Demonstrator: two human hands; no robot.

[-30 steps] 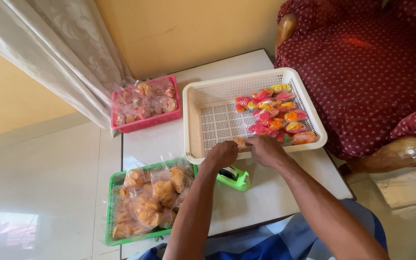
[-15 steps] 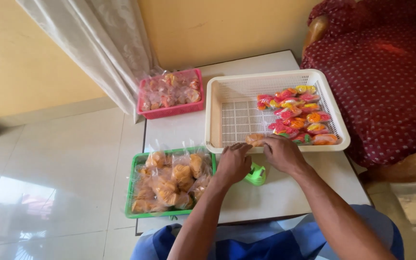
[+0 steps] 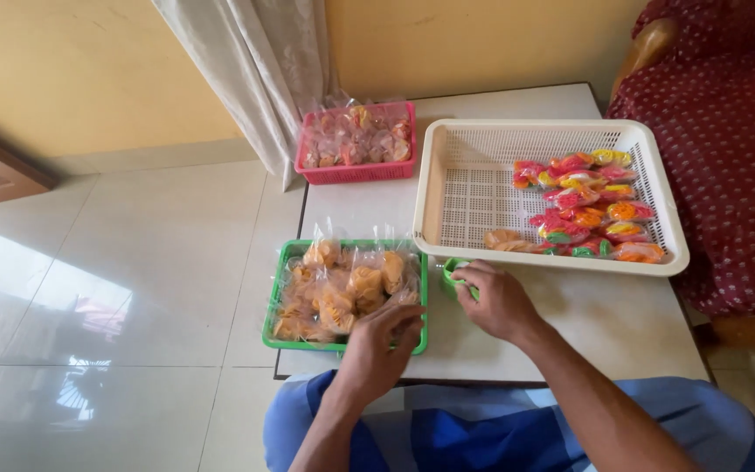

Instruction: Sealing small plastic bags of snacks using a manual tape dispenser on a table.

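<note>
At desk front: left hand [image 3: 376, 348] reaching green basket [image 3: 283, 288], fingers apart over bagged snacks [image 3: 342, 288]; right hand [image 3: 498, 300] clamped on green sealer [image 3: 453, 274]. Pinch single bag by neck.

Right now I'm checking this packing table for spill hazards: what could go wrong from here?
The green basket sits at the table's front-left corner, so the left hand reaching into its packed bags could nudge it off. The right hand covers a small green tool beside the white basket; it might get pushed around.
</note>
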